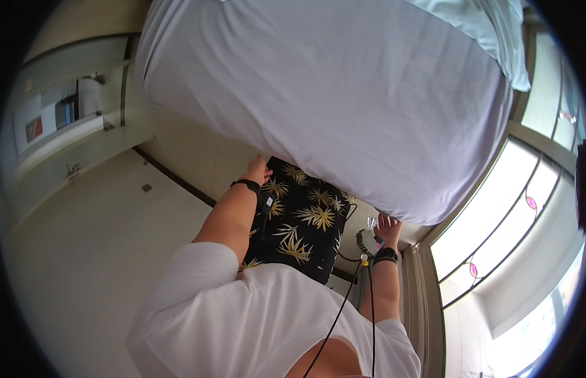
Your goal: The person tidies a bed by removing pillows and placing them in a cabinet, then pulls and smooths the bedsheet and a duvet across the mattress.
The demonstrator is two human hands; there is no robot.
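A pale lavender-white bed sheet (pixel 343 101) covers a large bed, and its near side hangs down in front of me. My left hand (pixel 259 170) is at the sheet's lower edge, left of centre, with its fingers curled against the cloth. Further right, my right hand (pixel 387 228) grips the same edge near the corner, its fingertips partly hidden by the fabric. Each wrist wears a black band. A folded pale aqua cloth (pixel 482 28) lies on the bed's far right.
Below me is my black skirt or trousers with a yellow and white leaf print (pixel 305 220). Black cords (pixel 350 290) hang from my neck. Windows with a metal grille (pixel 488 214) line the right. A shelf with books (pixel 60 120) stands at the left, over a pale floor (pixel 116 239).
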